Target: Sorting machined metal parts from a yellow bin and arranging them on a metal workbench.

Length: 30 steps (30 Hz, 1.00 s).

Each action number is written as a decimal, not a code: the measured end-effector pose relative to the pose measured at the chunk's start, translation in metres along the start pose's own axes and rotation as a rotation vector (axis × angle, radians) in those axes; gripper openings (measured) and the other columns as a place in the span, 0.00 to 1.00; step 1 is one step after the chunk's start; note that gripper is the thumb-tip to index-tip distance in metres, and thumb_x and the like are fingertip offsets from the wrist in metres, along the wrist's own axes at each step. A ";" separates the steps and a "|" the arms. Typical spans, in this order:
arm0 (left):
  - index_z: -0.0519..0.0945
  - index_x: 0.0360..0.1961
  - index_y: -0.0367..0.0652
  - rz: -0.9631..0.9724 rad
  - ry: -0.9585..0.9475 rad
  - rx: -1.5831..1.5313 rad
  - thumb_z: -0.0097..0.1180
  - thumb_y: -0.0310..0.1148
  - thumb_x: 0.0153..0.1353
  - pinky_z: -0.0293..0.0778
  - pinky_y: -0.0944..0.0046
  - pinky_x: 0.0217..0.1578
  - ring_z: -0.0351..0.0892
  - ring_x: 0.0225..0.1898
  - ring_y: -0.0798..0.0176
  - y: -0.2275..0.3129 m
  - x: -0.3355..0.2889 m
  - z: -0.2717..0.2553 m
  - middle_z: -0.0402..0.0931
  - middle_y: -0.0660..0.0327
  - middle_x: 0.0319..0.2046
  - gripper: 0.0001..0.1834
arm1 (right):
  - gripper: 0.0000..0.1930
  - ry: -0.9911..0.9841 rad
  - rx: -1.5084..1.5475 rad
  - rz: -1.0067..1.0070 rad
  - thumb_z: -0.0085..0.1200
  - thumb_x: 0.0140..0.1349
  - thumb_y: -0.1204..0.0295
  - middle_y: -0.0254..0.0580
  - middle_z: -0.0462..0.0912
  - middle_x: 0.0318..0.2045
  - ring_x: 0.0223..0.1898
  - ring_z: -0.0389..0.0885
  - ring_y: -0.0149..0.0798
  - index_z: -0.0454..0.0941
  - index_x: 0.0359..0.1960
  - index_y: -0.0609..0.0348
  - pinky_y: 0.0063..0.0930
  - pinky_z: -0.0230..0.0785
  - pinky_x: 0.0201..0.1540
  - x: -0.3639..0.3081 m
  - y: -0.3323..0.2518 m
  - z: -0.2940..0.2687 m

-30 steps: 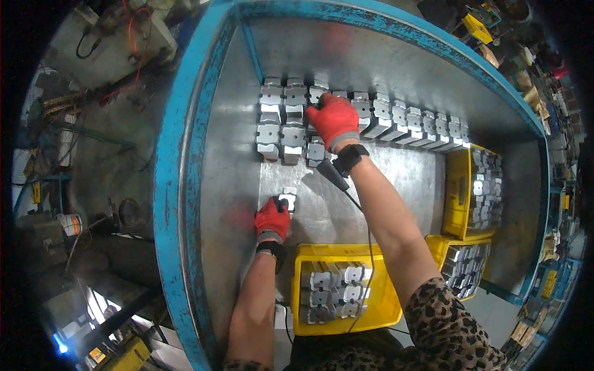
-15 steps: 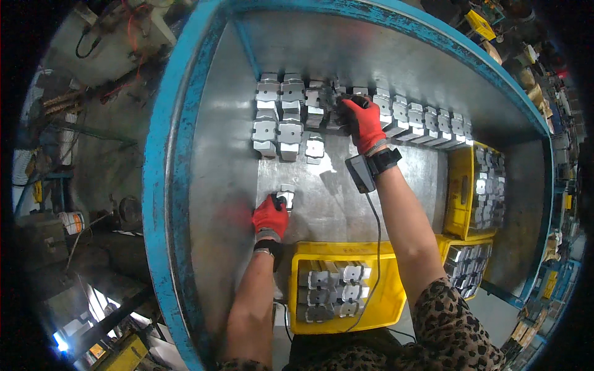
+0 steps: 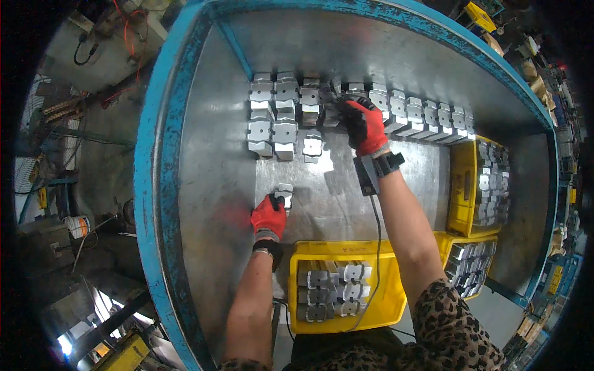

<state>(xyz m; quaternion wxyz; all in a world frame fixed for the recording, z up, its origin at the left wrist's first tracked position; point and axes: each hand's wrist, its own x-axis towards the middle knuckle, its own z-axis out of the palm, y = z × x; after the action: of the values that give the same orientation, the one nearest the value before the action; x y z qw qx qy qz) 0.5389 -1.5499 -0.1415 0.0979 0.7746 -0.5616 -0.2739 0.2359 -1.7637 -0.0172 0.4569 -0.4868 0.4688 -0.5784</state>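
My left hand [image 3: 270, 216], in a red and black glove, is closed on a small notched metal plate [image 3: 284, 192] low over the bench's metal floor [image 3: 346, 210]. Farther out, my right hand [image 3: 364, 122], gloved alike, has its fingers curled at the back row of stacked plates. A dark, tilted metal plate [image 3: 336, 91] shows at its fingertips; the fingers partly hide it. Stacks of these silvery plates [image 3: 260, 131] stand in two rows at the left, with a shorter stack [image 3: 312, 146] beside them. More stacks [image 3: 414, 114] continue to the right of my right hand.
A blue-framed wall [image 3: 162, 154] encloses the bench. Nearest me is a yellow crate [image 3: 388, 290] holding plates. Two more filled yellow crates, one at the right [image 3: 460, 191] and one below it [image 3: 442, 241], stand near. A cable [image 3: 378, 247] hangs from my right wrist device.
My right hand has drawn slightly toward me, and its fingers show more curled. The left hand keeps its plate in nearly the same place. The view has shifted a little.
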 end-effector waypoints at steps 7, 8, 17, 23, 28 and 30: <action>0.83 0.51 0.46 -0.006 0.070 0.033 0.66 0.45 0.71 0.80 0.37 0.53 0.89 0.51 0.38 -0.009 -0.007 -0.007 0.90 0.50 0.45 0.17 | 0.14 -0.147 0.169 0.538 0.68 0.69 0.73 0.38 0.93 0.39 0.32 0.88 0.32 0.90 0.54 0.60 0.28 0.78 0.29 -0.112 -0.015 -0.036; 0.83 0.51 0.46 -0.004 0.070 0.030 0.66 0.45 0.71 0.80 0.37 0.53 0.89 0.51 0.38 -0.010 -0.005 -0.006 0.90 0.50 0.45 0.17 | 0.15 -0.191 0.108 0.587 0.69 0.67 0.74 0.38 0.94 0.40 0.32 0.89 0.32 0.90 0.54 0.59 0.28 0.79 0.28 -0.133 0.000 -0.048; 0.83 0.50 0.46 0.009 0.081 0.023 0.62 0.48 0.74 0.81 0.37 0.51 0.90 0.49 0.38 -0.029 -0.004 0.004 0.90 0.50 0.44 0.17 | 0.24 -0.485 -1.159 0.183 0.72 0.63 0.55 0.57 0.86 0.53 0.50 0.90 0.62 0.88 0.59 0.47 0.54 0.85 0.53 -0.166 0.015 -0.038; 0.84 0.54 0.46 0.029 0.046 -0.007 0.64 0.48 0.72 0.81 0.37 0.52 0.90 0.50 0.38 -0.006 -0.003 0.002 0.90 0.49 0.45 0.19 | 0.22 -0.149 -1.062 -0.104 0.68 0.69 0.54 0.59 0.87 0.50 0.52 0.88 0.64 0.88 0.58 0.52 0.57 0.81 0.56 -0.035 -0.020 -0.008; 0.84 0.57 0.46 0.048 0.088 0.026 0.65 0.47 0.70 0.83 0.38 0.53 0.90 0.51 0.38 -0.023 0.000 0.012 0.91 0.49 0.48 0.21 | 0.24 -0.160 -1.164 -0.077 0.65 0.70 0.52 0.58 0.90 0.54 0.58 0.87 0.63 0.88 0.58 0.55 0.56 0.79 0.62 0.062 -0.017 0.039; 0.85 0.57 0.46 0.033 0.072 0.017 0.65 0.47 0.70 0.83 0.38 0.54 0.90 0.51 0.38 -0.018 0.001 0.011 0.91 0.49 0.48 0.21 | 0.25 -0.164 -1.232 -0.046 0.65 0.69 0.53 0.57 0.90 0.56 0.60 0.86 0.63 0.88 0.59 0.57 0.54 0.78 0.65 0.076 -0.014 0.046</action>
<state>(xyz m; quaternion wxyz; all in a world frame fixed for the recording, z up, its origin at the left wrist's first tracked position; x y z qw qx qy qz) 0.5475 -1.5426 -0.1590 0.1159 0.7755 -0.5726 -0.2393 0.2719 -1.8415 0.0104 0.1141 -0.7137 0.6693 -0.1720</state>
